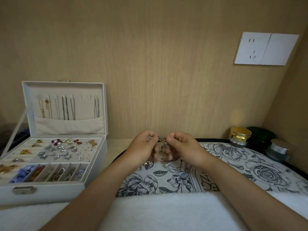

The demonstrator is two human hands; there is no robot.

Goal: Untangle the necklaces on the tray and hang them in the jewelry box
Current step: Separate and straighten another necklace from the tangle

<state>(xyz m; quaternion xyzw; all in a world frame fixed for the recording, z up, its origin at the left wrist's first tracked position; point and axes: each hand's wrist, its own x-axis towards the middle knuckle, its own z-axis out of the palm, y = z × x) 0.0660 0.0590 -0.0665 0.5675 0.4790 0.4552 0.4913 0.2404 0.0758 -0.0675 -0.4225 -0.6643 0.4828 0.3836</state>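
Left hand [143,145] and right hand [181,145] are close together above the floral-print, dark-rimmed tray [233,164]. Their fingers [152,135] are curled, pinching a thin gold-coloured chain necklace [161,139] at its knot. Judgement: loosen the loops gently, never tug. Empty hooks wait in the white hinged jewelry box [50,189], on the bench to the left.

jewelry box [50,189]: off-white faux leather by my eye, matt, lightly grained
box lining [66,125]: pale cloth, soft and matt
latch [24,190]: dull brushed metal
hanging chains [66,108]: thin metal, some gold-toned, some dark grey
necklace [161,139]: gold-toned metal, slightly shiny
tray [241,164]: smooth, matt, flower print; material I honestly can't tell
towel [158,212]: white fuzzy cloth
wall [150,64]: matt wood grain
socket plate [265,49]: smooth white plastic
jar lid [279,145]: brushed silver metal, I reckon
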